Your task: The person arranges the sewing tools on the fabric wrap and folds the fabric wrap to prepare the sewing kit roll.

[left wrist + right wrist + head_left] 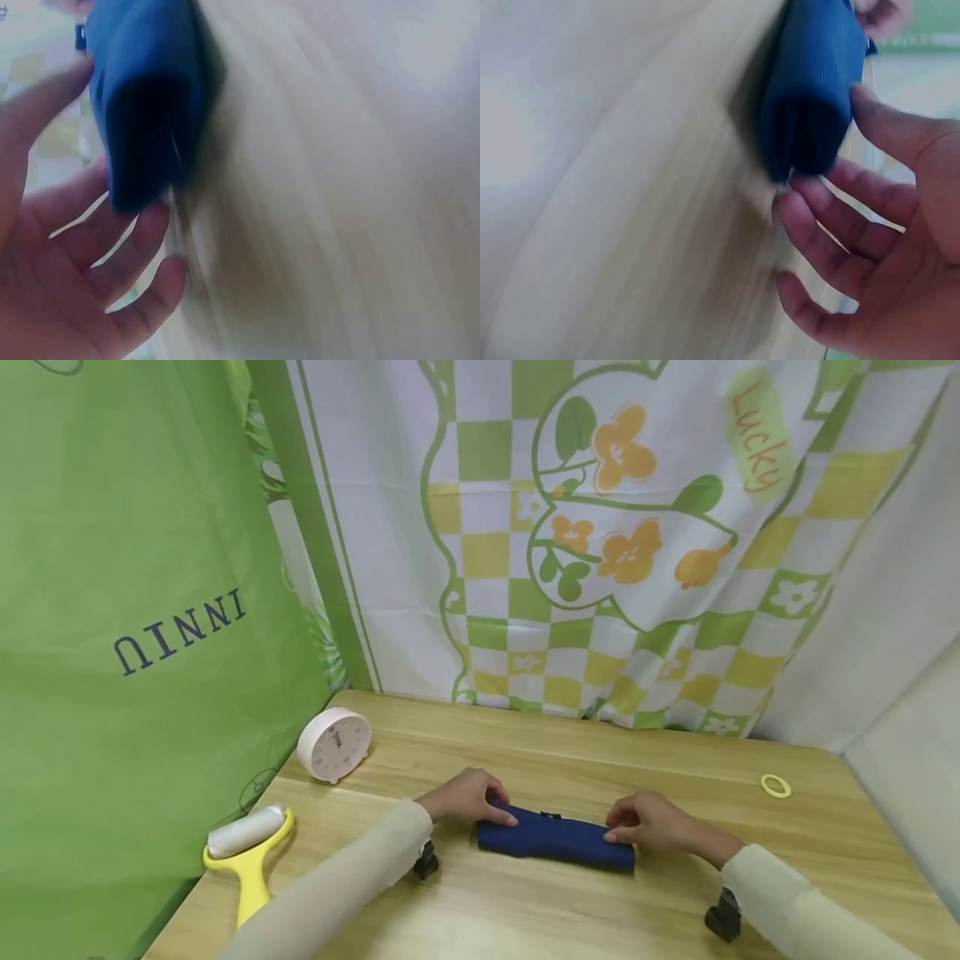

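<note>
A navy-blue cloth (555,839), folded or rolled into a long flat bundle, lies across the table in front of me. A small black piece (551,816) shows at its far edge. My left hand (468,795) pinches the bundle's left end, thumb on top and fingers behind and below. At the other end my right hand (654,824) grips in the same way. Both wrist views look into the ends of the cloth (146,82), where folded layers of the cloth (810,97) show. These views are somewhat blurred.
On the wooden table (525,910) a pink round clock (333,745) stands at the back left. A yellow lint roller (251,852) lies at the left edge, beside my left sleeve. To the right is a yellow ring (776,786). Patterned curtains (487,560) hang behind.
</note>
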Tool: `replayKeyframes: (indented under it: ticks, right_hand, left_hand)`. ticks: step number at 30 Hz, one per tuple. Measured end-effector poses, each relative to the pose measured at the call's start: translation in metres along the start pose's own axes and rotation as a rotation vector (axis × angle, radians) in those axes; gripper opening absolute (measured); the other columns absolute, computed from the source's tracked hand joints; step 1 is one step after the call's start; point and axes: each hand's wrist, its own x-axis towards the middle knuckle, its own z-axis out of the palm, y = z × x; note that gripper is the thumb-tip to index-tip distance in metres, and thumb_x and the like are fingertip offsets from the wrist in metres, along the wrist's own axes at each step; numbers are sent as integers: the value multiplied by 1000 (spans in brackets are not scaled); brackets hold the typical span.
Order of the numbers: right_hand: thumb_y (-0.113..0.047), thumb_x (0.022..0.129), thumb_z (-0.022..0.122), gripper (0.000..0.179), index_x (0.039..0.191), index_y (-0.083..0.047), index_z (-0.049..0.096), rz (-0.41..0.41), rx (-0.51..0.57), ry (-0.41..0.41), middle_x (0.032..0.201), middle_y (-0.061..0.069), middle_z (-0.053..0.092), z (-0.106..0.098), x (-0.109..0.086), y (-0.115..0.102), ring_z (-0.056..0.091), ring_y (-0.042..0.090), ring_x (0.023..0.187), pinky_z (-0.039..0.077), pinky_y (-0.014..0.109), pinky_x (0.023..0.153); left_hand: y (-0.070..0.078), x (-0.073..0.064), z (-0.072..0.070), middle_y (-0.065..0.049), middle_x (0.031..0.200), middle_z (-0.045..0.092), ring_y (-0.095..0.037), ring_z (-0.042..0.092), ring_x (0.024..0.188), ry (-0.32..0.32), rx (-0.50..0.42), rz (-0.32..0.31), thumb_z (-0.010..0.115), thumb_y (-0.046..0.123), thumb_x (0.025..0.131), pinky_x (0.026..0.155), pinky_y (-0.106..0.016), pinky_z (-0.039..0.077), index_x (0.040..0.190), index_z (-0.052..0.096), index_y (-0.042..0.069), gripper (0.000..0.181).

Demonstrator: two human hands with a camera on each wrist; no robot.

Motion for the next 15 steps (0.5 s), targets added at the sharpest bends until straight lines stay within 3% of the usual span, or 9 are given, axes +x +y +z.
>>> replayKeyframes:
  ticks: [3,7,12,15]
  right_hand:
    - [-27,93,72,18,90,-10,72,22,56,-20,78,-6,69,-4,-12,13,54,-3,67,46,21,59]
    - [-25,93,71,18,86,-8,71,39,117,24,73,-6,65,2,-20,25,50,-4,62,44,19,56]
    - [-27,93,71,21,98,-7,73,13,103,64,87,-2,74,13,-20,28,58,-6,73,50,20,64]
    - [-26,91,74,17,91,-10,72,16,97,63,80,-4,71,16,-19,25,54,-5,67,47,20,60]
  left_hand:
    - [-9,-7,-4,10,89,74,-1,58,76,-43,2,-36,85,38,79,71,-20,50,97,77,17,28]
    - [-13,-11,-7,10,84,72,-2,58,72,-76,-27,-32,84,30,81,69,-19,50,93,77,17,19]
    - [-12,-10,-7,9,80,70,-1,54,70,-48,-7,-11,84,26,82,68,-19,47,89,76,16,15]
    - [-12,-7,-4,8,81,71,0,54,70,-27,19,-7,84,25,81,68,-18,47,90,77,15,15]
